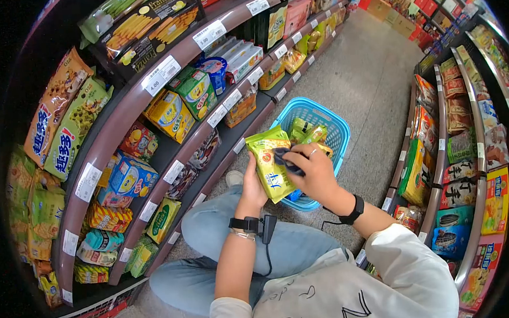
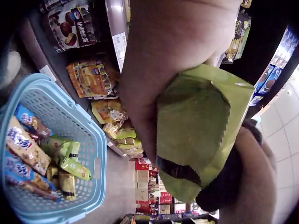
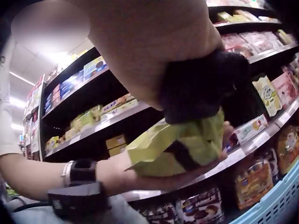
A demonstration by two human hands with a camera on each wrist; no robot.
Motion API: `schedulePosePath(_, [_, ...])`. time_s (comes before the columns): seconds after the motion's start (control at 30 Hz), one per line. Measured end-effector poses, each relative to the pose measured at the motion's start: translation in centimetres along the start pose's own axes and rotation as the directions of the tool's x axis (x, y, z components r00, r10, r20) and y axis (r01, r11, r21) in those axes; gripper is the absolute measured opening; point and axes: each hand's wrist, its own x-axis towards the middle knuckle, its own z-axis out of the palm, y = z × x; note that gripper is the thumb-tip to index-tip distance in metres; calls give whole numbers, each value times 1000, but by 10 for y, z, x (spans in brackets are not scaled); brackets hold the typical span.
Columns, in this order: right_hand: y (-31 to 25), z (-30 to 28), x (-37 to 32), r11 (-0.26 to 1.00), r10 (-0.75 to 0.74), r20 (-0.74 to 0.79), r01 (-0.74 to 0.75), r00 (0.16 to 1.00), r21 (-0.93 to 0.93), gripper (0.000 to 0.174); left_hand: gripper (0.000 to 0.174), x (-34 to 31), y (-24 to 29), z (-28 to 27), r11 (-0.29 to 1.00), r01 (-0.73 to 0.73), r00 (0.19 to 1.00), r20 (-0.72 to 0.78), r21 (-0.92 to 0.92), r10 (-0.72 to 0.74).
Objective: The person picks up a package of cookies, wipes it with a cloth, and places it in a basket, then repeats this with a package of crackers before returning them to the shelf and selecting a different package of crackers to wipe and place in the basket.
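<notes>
A green and yellow snack bag (image 1: pixel 272 168) is held up above the lap by the left hand (image 1: pixel 255 185), which grips it from its left side and behind. The right hand (image 1: pixel 315 168) holds a dark cloth (image 1: pixel 291 161) against the bag's printed front. In the left wrist view the plain back of the bag (image 2: pixel 201 116) faces the camera, with a dark strip near one end; part of the right hand (image 2: pixel 257 172) shows beyond it. Seen from the right wrist, the dark cloth (image 3: pixel 201 86) covers the right hand's fingertips and touches the bag (image 3: pixel 187 144).
A blue basket (image 1: pixel 343 132) with several snack packs stands on the aisle floor (image 1: pixel 372 89), just beyond the hands. Shelves of packaged snacks curve along the left (image 1: pixel 210 34) and right (image 1: pixel 433 178). The person's bent legs (image 1: pixel 211 219) are below the hands.
</notes>
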Motion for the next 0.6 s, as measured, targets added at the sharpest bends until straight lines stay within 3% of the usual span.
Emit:
schedulePosePath(0.13, [-21, -3, -19, 980, -183, 215, 161, 959, 114, 39, 69, -2, 4, 3, 1000, 5, 1000, 29, -22, -5])
schedulePosePath(0.23, [-10, -2, -11, 991, -111, 142, 99, 984, 88, 39, 61, -4, -8, -17, 997, -14, 1000, 20, 75, 13])
schedulePosePath(0.3, [-3, -2, 1, 1000, -2, 18, 1, 1000, 13, 38, 50, -2, -5, -12, 991, -19, 997, -74, 134, 29])
schedulePosePath(0.37, [-6, -2, 0, 1000, -15, 47, 15, 999, 0, 37, 47, -1, -5, -12, 994, -2, 995, -97, 107, 13])
schedulePosePath(0.47, [-23, 4, -24, 977, -176, 242, 140, 954, 159, 38, 46, 1, -3, -14, 995, 84, 973, -221, 60, -69])
schedulePosePath(0.57, [-13, 3, -20, 984, -137, 196, 110, 971, 143, 38, 47, 5, -4, -13, 994, 14, 978, -209, 104, 8])
schedulePosePath(0.6, [-6, 0, -9, 996, -82, 134, 76, 988, 46, 38, 46, 6, -5, -15, 997, -10, 988, -156, 74, 22])
